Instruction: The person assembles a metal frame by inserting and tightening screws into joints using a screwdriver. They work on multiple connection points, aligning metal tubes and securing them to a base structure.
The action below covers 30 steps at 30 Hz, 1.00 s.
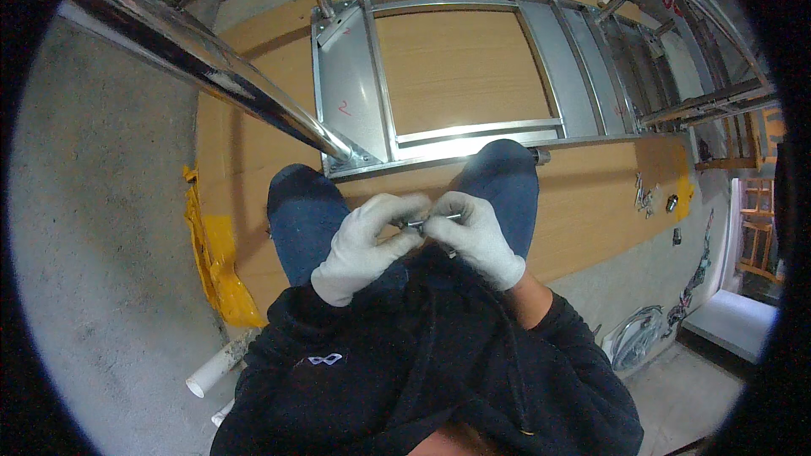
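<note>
Both my hands wear white gloves and meet above my lap, between my knees. My left hand [372, 241] has its fingertips closed on one end of a slim metal bolt [414, 224]. My right hand [477, 232] pinches the same bolt from the other side, and its shiny shank sticks out past the fingers. The gloves cover much of the bolt, so any nut or washer on it is hidden. Just beyond my knees lies a metal frame [473, 128] with grey panels and a rectangular opening.
Under the frame is brown cardboard [574, 219]. Shiny metal tubes [220, 59] rise from the frame at left and right. Loose bolts [644, 196] and a small metal fitting [672, 203] lie at right. Yellow plastic [207, 245] and a white pipe [215, 370] are at left.
</note>
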### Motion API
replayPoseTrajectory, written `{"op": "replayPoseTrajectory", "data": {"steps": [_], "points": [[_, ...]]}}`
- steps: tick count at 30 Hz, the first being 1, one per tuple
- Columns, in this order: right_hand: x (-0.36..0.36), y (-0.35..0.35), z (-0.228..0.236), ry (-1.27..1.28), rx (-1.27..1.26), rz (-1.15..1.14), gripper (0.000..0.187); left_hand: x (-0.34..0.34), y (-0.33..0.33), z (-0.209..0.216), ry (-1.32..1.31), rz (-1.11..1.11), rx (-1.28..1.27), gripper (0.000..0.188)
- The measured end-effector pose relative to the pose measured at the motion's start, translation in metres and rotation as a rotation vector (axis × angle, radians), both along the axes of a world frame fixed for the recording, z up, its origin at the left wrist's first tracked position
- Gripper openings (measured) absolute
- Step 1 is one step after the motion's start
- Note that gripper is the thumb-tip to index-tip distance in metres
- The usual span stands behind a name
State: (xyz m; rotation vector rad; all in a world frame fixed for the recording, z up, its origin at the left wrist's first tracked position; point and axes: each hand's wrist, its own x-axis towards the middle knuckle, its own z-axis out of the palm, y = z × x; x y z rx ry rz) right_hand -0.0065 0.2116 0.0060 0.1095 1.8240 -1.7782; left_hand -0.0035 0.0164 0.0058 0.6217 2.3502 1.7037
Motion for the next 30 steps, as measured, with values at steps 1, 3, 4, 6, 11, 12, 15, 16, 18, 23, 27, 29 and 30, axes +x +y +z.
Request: {"op": "replayPoseTrajectory", "data": {"steps": [1,3,4,6,11,12,15,16,18,23,27,29,30], "points": [[0.001,-0.003,0.007,0.11,0.038,-0.015,0.029,0.002,0.002,0.003,-0.199,0.043,0.032,0.024],[0.003,-0.004,0.011,0.222,0.054,-0.034,0.029,0.004,0.001,0.003,-0.49,0.077,0.111,0.022],[0.003,-0.004,0.011,0.225,0.033,-0.037,0.029,0.005,-0.002,0.002,-0.582,0.069,0.159,0.021],[0.004,-0.004,0.009,0.237,0.001,-0.043,0.028,0.005,-0.001,0.006,-0.677,0.086,0.206,0.019],[0.0,0.002,0.009,-0.023,0.006,-0.005,0.026,0.004,0.001,0.004,-0.124,0.013,-0.009,0.019],[0.0,0.002,0.007,-0.033,-0.011,-0.017,0.025,0.003,0.001,0.003,-0.016,0.0,-0.033,0.019],[0.001,0.0,0.005,0.029,-0.003,-0.037,0.024,0.003,0.003,0.004,-0.042,0.033,-0.001,0.021],[0.002,-0.001,0.01,0.113,0.038,-0.032,0.025,0.003,0.003,0.005,-0.147,0.056,0.03,0.021],[0.003,-0.002,0.01,0.217,0.059,-0.036,0.025,0.004,0.002,0.007,-0.451,0.073,0.109,0.021],[0.005,-0.004,0.008,0.222,-0.008,-0.019,0.026,0.006,0.001,0.002,-0.675,0.087,0.272,0.018],[0.002,-0.002,0.008,-0.007,-0.066,-0.04,0.026,0.009,0.002,0.0,-0.288,0.068,0.127,0.014],[0.001,-0.003,0.005,-0.018,-0.088,-0.051,0.025,0.007,0.0,-0.005,0.046,0.023,0.02,0.013],[0.001,-0.003,0.005,-0.038,-0.083,-0.044,0.025,0.004,-0.001,-0.007,0.186,0.014,-0.023,0.013]]}}
